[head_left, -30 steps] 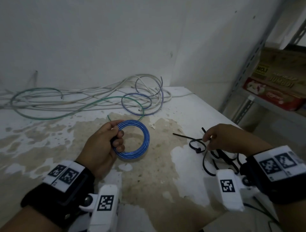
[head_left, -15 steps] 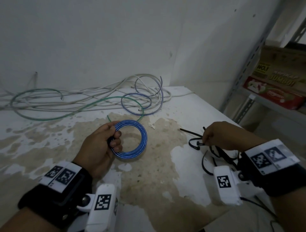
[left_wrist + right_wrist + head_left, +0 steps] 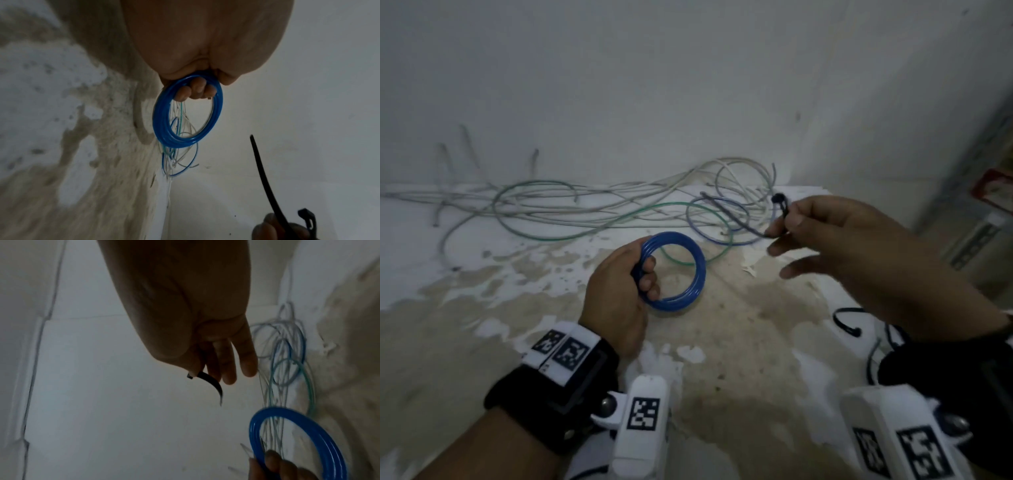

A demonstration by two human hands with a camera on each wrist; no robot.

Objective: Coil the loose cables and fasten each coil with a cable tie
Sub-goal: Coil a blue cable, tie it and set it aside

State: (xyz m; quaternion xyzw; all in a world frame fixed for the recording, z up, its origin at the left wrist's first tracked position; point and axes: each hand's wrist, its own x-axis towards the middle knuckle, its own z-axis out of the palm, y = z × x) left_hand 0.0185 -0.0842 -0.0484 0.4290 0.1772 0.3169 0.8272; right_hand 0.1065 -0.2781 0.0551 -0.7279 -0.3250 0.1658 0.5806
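1. While the left hand (image 3: 616,301) curls its fingers (image 3: 195,91) through and around one side of the round blue coil of thin plastic-coated cable (image 3: 690,274), the coil stands tilted just above the stained white table (image 3: 756,342), near its middle.
2. Seen from the left wrist, the blue coil's turns lie close together in one neat ring, with three fingertips showing inside it.
3. Right of the coil and raised above the table, the right hand (image 3: 859,246) pinches a thin black plastic cable tie (image 3: 780,205) between thumb and forefinger; its other fingers (image 3: 246,360) are stretched out and loose.
4. The tie's square head points up and its tapered tail curves away toward the coil, without touching it.
5. Behind both hands, a loose tangle of white, green and blue cables (image 3: 592,212) sprawls along the table's far edge against the pale wall (image 3: 688,85).
6. More black cable ties (image 3: 846,322) lie on the table by the right wrist.
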